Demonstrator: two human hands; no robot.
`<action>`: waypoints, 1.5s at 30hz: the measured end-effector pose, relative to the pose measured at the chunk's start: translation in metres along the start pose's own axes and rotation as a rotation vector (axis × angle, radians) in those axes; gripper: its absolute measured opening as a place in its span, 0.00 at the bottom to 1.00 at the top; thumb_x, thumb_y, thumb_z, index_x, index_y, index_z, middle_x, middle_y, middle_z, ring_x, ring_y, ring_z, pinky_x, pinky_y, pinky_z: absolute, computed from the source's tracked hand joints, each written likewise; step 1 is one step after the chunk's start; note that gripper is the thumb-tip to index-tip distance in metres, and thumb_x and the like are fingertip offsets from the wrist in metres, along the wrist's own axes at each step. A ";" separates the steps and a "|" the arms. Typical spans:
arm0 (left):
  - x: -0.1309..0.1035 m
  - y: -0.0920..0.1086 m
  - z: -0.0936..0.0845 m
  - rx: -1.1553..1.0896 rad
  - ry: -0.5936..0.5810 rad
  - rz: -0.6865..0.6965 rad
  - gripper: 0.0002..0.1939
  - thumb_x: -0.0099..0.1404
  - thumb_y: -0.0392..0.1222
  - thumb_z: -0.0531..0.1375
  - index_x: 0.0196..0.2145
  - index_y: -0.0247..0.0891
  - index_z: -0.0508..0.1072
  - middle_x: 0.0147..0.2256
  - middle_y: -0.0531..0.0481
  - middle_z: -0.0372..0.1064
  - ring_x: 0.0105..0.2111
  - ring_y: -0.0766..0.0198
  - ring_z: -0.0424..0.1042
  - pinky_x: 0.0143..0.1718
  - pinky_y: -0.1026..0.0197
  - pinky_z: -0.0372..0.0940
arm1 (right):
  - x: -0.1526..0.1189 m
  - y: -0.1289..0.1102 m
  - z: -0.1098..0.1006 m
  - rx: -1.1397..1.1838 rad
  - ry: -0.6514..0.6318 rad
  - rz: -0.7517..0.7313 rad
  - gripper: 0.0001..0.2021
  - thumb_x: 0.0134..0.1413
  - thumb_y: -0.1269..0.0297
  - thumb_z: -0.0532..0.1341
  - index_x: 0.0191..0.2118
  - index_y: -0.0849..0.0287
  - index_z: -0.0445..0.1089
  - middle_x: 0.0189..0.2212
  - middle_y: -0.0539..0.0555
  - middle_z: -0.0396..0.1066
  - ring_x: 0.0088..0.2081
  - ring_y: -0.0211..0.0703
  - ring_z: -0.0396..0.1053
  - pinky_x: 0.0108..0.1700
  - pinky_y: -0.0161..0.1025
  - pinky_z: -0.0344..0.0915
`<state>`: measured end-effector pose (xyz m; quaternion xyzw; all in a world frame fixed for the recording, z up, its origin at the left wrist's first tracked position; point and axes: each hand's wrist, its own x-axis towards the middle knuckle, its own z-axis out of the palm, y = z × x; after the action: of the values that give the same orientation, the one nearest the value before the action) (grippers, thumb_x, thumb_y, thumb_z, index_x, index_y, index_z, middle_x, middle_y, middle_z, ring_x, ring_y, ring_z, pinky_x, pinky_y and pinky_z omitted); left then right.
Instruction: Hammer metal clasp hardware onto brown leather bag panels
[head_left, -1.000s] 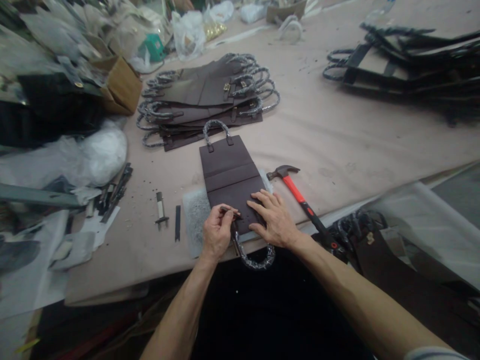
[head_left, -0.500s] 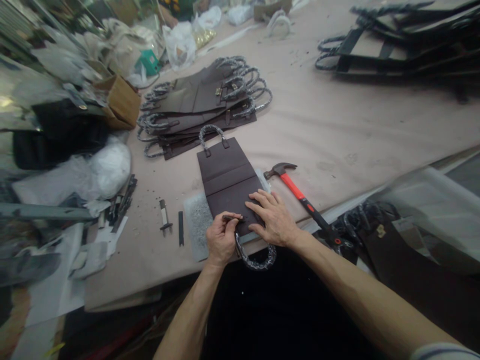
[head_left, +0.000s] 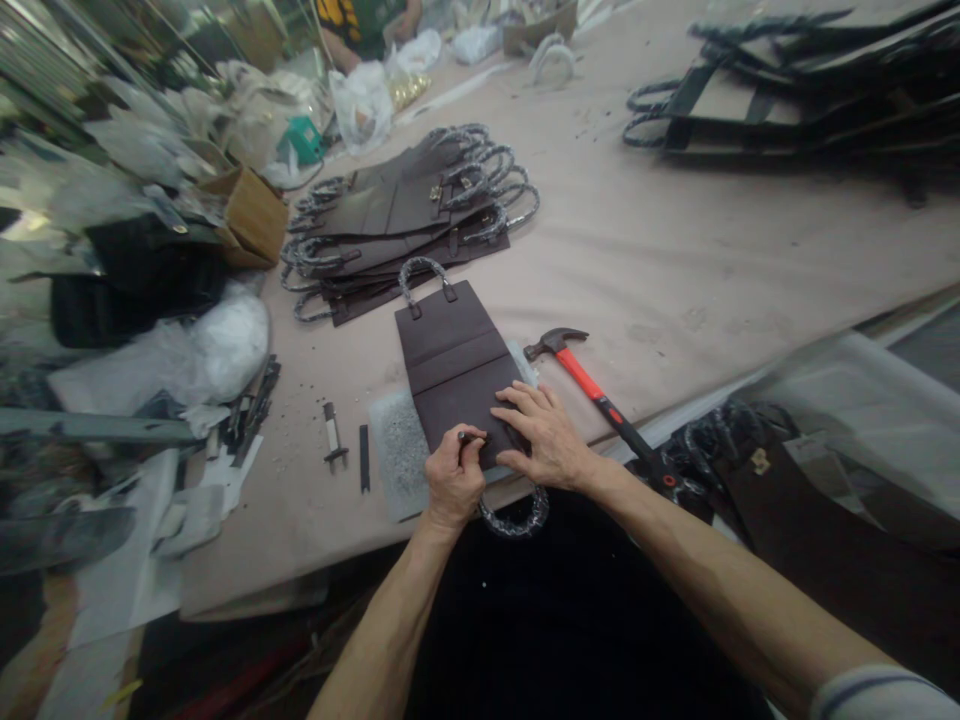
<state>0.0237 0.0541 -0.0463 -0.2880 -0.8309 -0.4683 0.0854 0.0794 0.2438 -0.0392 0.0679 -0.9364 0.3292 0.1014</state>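
A dark brown bag panel (head_left: 454, 335) lies flat before me, with a plastic-wrapped handle at its far end and another handle (head_left: 517, 520) hanging over the table edge. My left hand (head_left: 454, 480) is closed at the panel's near left side, thumb and fingers pinching a small dark narrow piece (head_left: 466, 437); its exact kind is hidden by the fingers. My right hand (head_left: 544, 435) rests on the near right part of the panel, fingers spread. Under the panel a pale translucent mat (head_left: 401, 460) shows. A claw hammer (head_left: 581, 375) with a red and black handle lies to the right.
Left of the mat lie a pronged tool (head_left: 332, 437) and a thin dark strip (head_left: 364, 458). Behind is a stack of similar panels (head_left: 405, 200). More bag pieces (head_left: 765, 110) lie at the far right. A cardboard box (head_left: 257, 215) and plastic bags crowd the left; a person (head_left: 375, 25) is at the back.
My left hand has shifted slightly right and turned, covering more of the near handle and the small dark piece. My right hand stays in place on the panel. The view has moved slightly.
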 end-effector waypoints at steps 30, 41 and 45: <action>-0.006 -0.013 0.012 -0.023 -0.036 0.065 0.09 0.73 0.38 0.53 0.42 0.39 0.73 0.33 0.47 0.76 0.33 0.60 0.77 0.36 0.63 0.71 | -0.023 -0.098 -0.125 -0.414 -0.045 -0.021 0.18 0.71 0.58 0.47 0.29 0.56 0.60 0.16 0.48 0.61 0.16 0.37 0.51 0.23 0.39 0.41; -0.003 -0.014 0.009 -0.018 0.053 0.179 0.08 0.73 0.35 0.53 0.41 0.39 0.73 0.31 0.48 0.75 0.30 0.61 0.77 0.33 0.64 0.70 | -0.027 -0.103 -0.114 -0.524 -0.014 -0.113 0.17 0.73 0.62 0.47 0.30 0.56 0.59 0.15 0.46 0.60 0.14 0.36 0.52 0.22 0.38 0.40; -0.007 -0.010 0.019 -0.110 -0.035 0.080 0.08 0.73 0.39 0.53 0.41 0.39 0.73 0.35 0.45 0.75 0.35 0.59 0.77 0.40 0.59 0.72 | -0.029 -0.105 -0.122 -0.485 0.310 -0.067 0.18 0.74 0.58 0.47 0.31 0.57 0.61 0.15 0.46 0.57 0.15 0.35 0.54 0.22 0.36 0.47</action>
<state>0.0261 0.0627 -0.0670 -0.3331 -0.7932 -0.5045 0.0736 0.1460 0.2413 0.1108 0.0212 -0.9583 0.0985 0.2676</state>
